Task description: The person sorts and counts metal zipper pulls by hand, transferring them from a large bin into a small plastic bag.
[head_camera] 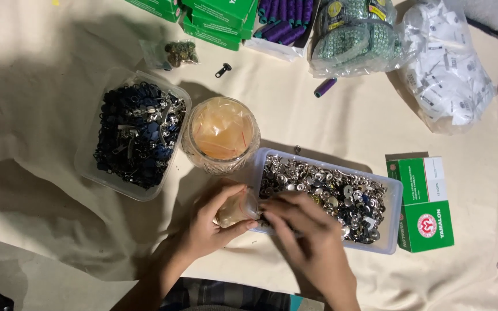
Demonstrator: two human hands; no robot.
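Head view shows our left hand (211, 222) pinching a small clear plastic bag (236, 208) between thumb and fingers, just beside the clear tub of silver snap buttons (390, 198) on the table (41, 75). Our right hand (309, 239) holds bunched fingers at the bag's mouth.

This looks like a small sewing or garment-trimmings workplace, set up on a cream cloth-covered table (47, 52). Just beyond the fingertips sits a clear tub of silver metal snaps (324, 198); further out to the left, a tub of dark zipper pulls (136, 132). Well beyond the fingers lie purple thread spools (286, 17), green boxes (214, 17), rolled green trim (353, 34) and bagged white labels (448, 75).
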